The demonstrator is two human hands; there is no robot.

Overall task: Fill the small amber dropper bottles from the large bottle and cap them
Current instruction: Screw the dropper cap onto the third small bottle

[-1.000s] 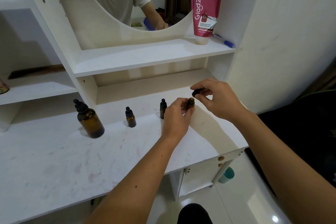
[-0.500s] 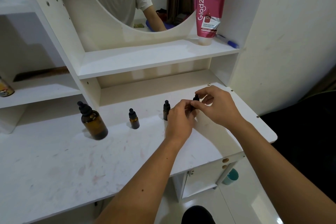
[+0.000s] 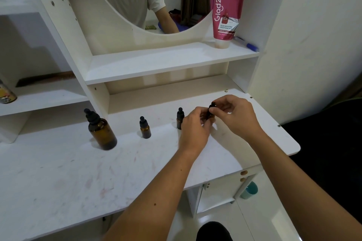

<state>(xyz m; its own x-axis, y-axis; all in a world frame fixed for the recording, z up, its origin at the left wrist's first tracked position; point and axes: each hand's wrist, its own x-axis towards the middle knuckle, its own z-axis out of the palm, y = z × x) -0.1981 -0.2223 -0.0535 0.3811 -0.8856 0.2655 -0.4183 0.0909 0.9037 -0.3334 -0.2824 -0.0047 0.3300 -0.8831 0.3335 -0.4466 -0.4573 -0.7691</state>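
- A head-worn camera looks down at a white worktop [image 3: 58, 178] set under shelves and a round mirror.
- Right of centre, both hands meet over one small amber dropper bottle [image 3: 210, 116], standing upright on the worktop with its long axis vertical.
- The left hand [image 3: 194, 129] pinches the bottle's body from the left; most of the glass is hidden behind its fingers.
- The right hand [image 3: 237, 117] pinches the black dropper cap [image 3: 212, 106] directly above the bottle, in line with its neck. Judged from this, the cap is being screwed on.
- Whether the cap is fully seated cannot be told.
- Two more capped small bottles stand to the left: one [image 3: 180, 118] just beside the left hand, another [image 3: 145, 127] further left.
- The large amber bottle [image 3: 100, 130], capped, stands at centre left, well apart from both hands.
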